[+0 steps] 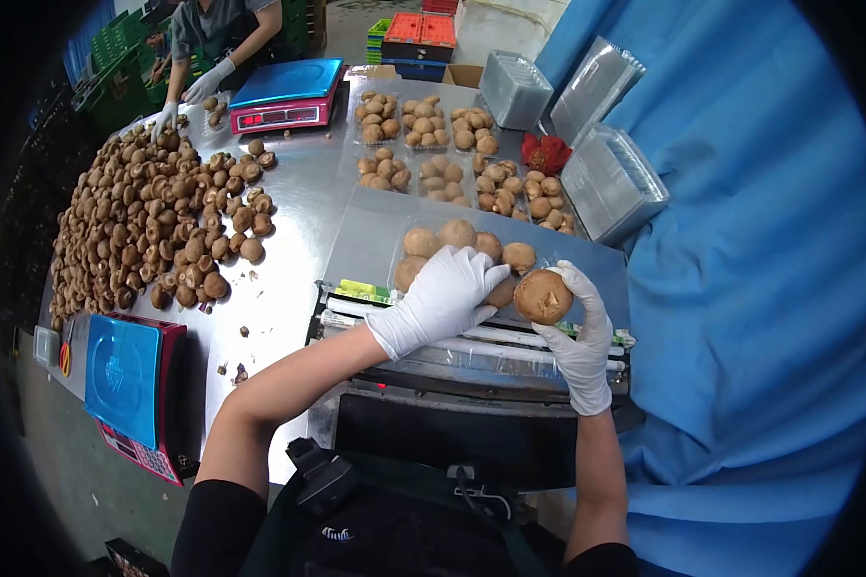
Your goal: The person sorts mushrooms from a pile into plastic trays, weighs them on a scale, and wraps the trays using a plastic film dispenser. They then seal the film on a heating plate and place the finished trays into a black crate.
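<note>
Gloves cover both hands. The right hand is closed around one big brown mushroom, with thumb and fingers on its sides. It holds the mushroom just above the right end of a clear tray. The left hand lies open and flat on the other mushrooms in the tray and grips nothing.

The tray sits on a grey plate at the near edge of the bench, just behind some white rolls. I think the step in hand is filling this tray, and it looks almost full. The next move calls for a free gap at the right end, a soft set-down, and a flat left hand so the others do not roll out.

At the near left corner is a blue scale. Along the left edge lies a big pile of mushrooms. In the middle of the bench stand full trays, with stacks of empty trays by the right edge. At the far edge is a second scale, and another person's gloved hand reaches beside it.
</note>
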A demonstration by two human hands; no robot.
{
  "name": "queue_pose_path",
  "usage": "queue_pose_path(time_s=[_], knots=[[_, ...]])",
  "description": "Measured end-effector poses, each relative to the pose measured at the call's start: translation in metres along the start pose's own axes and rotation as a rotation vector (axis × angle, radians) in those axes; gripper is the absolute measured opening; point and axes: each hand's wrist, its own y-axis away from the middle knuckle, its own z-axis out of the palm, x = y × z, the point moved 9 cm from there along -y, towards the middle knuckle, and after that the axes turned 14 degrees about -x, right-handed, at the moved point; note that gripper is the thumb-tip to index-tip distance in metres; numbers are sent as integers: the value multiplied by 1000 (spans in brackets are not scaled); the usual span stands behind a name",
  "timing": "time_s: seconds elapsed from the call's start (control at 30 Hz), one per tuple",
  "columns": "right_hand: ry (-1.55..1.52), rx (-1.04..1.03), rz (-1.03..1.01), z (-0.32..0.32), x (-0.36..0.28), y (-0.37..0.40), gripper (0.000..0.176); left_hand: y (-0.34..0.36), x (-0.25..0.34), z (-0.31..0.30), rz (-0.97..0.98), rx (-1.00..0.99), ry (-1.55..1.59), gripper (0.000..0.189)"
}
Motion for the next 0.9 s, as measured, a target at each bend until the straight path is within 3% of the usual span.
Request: queue_pose_path(time_s=[0.27, 0.33, 0.4, 0.47, 0.53, 0.6, 0.67, 0.7, 0.73, 0.8, 0.9], knots=[[51, -42, 84, 1, -1, -1, 63, -3, -6, -7, -149, -117, -70, 49], [53, -60, 110, 7, -5, -2, 62, 4, -4, -27, -136, -54, 151, 46], [-11, -93, 89, 20, -9, -4, 60, 26, -17, -31, -40, 124, 709, 44], [-16, -129, 9, 37, -16, -7, 63, 45, -15, -28, -63, 94, 1329, 46], [90, -247, -94, 68, -45, -25, 65, 67, -1, -31, -117, 23, 1374, 48], [133, -254, -191, 89, -71, -35, 64, 97, -10, -28, -206, 79, 1352, 48], [102, -424, -184, 119, -93, -48, 61, 126, -24, -26, -185, 131, 1502, 46], [87, -490, -222, 132, -102, -57, 58, 148, -37, -30, -295, 137, 1470, 42], [62, -543, -210, 148, -106, -61, 58, 170, -48, -27, -296, 201, 1583, 39], [62, -613, -224, 174, -122, -79, 54, 225, -77, -50, -342, 378, 1403, 39], [70, -686, -178, 221, -129, -111, 51, 334, -122, -70, -648, 543, 1373, 38]])
